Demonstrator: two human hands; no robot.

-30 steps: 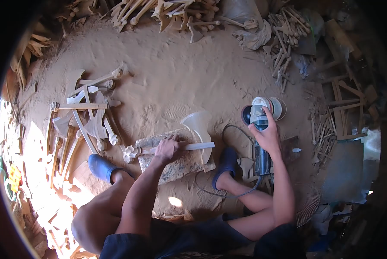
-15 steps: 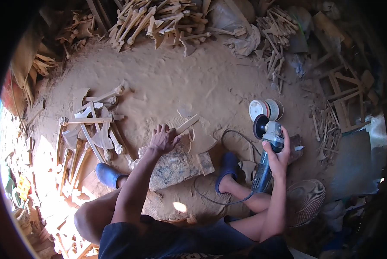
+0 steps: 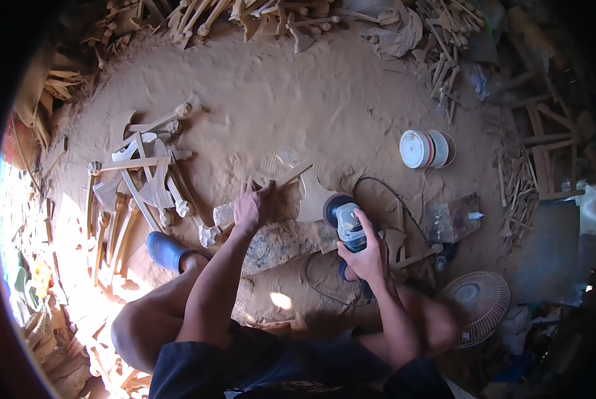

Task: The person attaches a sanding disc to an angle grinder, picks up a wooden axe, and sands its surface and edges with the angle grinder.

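Gripped in my left hand [image 3: 254, 207] is a pale axe-shaped wooden carving [image 3: 314, 198], its blade on the right and a knobbed shaft end at lower left. It lies across a rough stone block [image 3: 281, 249], which my legs straddle. My right hand [image 3: 367, 256] is closed around an angle grinder [image 3: 351, 227]. The grinder's round dark disc [image 3: 336, 209] is at the right edge of the carving's blade; whether they touch I cannot tell. My palm hides part of the shaft, and my right hand covers much of the grinder body.
Similar carved pieces [image 3: 145, 173] lie heaped at left, with a larger pile [image 3: 264, 10] at the back. A white tub [image 3: 415, 149] stands at right, above the grinder's cable [image 3: 401, 199]. A round fan [image 3: 477, 309] sits beside my right knee. Dusty ground [image 3: 264, 100] spreads ahead.
My right hand has brought the grinder left, from beside the tub to the carving's blade. My left hand still grips the carving on the block. The view has shifted slightly.
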